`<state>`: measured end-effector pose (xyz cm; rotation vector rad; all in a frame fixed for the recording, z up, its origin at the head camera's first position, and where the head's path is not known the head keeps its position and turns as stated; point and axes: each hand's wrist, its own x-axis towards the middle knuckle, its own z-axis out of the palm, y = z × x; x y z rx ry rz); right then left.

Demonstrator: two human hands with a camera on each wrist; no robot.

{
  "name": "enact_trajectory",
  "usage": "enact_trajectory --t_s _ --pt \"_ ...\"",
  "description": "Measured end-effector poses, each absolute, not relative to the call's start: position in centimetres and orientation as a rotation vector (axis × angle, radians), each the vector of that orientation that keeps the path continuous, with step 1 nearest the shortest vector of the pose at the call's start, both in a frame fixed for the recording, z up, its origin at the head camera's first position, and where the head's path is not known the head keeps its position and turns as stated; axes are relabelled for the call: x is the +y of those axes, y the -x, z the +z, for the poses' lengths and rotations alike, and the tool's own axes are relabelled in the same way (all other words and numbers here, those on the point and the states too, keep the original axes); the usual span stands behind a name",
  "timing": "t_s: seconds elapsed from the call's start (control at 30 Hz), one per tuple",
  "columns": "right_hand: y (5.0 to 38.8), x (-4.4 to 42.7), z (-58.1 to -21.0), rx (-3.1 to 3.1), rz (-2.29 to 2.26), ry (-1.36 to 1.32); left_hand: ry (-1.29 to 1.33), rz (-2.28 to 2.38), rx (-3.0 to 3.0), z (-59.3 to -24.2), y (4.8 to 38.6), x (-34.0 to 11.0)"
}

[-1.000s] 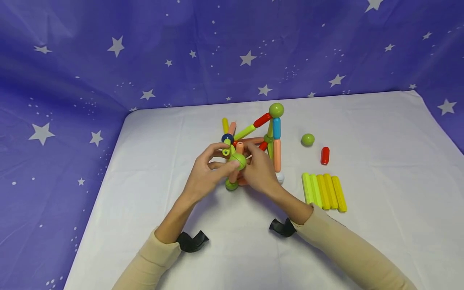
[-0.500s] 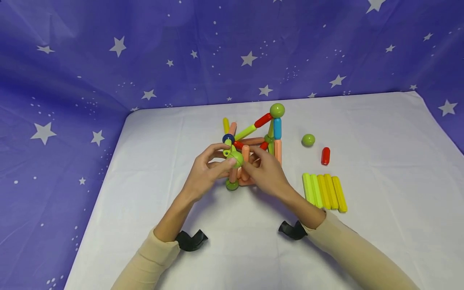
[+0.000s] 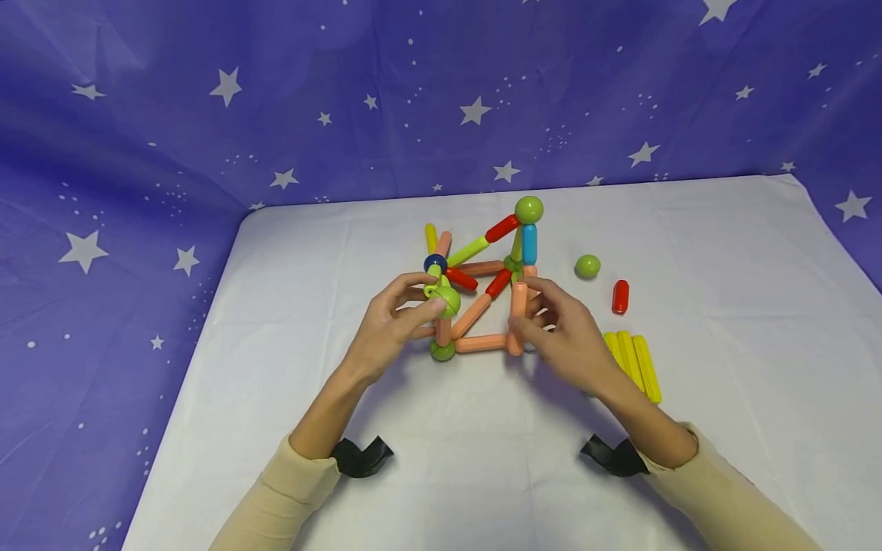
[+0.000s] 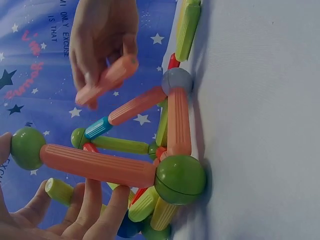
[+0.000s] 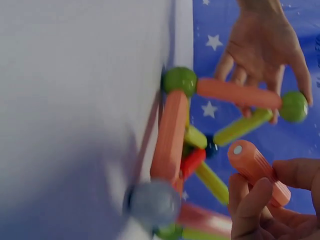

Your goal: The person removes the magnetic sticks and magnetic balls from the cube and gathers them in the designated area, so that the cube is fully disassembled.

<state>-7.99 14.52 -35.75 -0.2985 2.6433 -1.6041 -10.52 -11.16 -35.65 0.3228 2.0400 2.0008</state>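
Observation:
My right hand (image 3: 572, 337) pinches a loose salmon-orange magnetic stick (image 3: 518, 317) between thumb and fingers. It stands clear of the other pieces in the right wrist view, showing a pale end (image 5: 238, 149). My left hand (image 3: 387, 330) steadies the near-left post of a ball-and-stick frame. Its thumb presses the green ball (image 3: 448, 300) on top, and its fingers lie behind the upright orange stick (image 4: 97, 165) and touch a yellow-green stick (image 4: 59, 191). A green ball (image 4: 181, 179) forms the post's foot. From there another orange stick (image 4: 178, 120) runs to a whitish ball (image 4: 177, 81).
Behind the hands rises a corner with a green ball (image 3: 529, 210) over a blue stick (image 3: 529, 245). A dark blue ball (image 3: 436, 265) joins several sticks. To the right lie a loose green ball (image 3: 588, 266), a short red stick (image 3: 621, 297) and a row of yellow sticks (image 3: 630, 360).
My right hand has moved right, away from the near-left post, carrying the orange stick toward the near-right corner. The left hand has stayed at the green ball.

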Motion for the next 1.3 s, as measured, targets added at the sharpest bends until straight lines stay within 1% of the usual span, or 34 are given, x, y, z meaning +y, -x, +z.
enact_trajectory --t_s 0.37,0.53,0.87,1.0,1.3 --pt "5.1 20.8 -35.8 2.81 -1.331 0.219 -0.343 2.012 2.022 -35.9 10.6 -11.2" --pt "3.9 23.8 -36.0 2.822 -1.292 0.182 -0.343 2.009 2.022 -36.0 10.5 -11.2" --pt "2.9 28.9 -37.2 2.897 -1.004 0.035 -0.333 1.998 2.03 -35.9 10.4 -11.2" --pt "2.9 30.1 -38.0 2.864 -0.916 0.023 -0.336 1.974 2.032 -36.0 10.4 -11.3" --pt "3.2 30.4 -39.0 2.795 -0.804 0.003 -0.339 1.937 2.045 -36.1 10.4 -11.3"
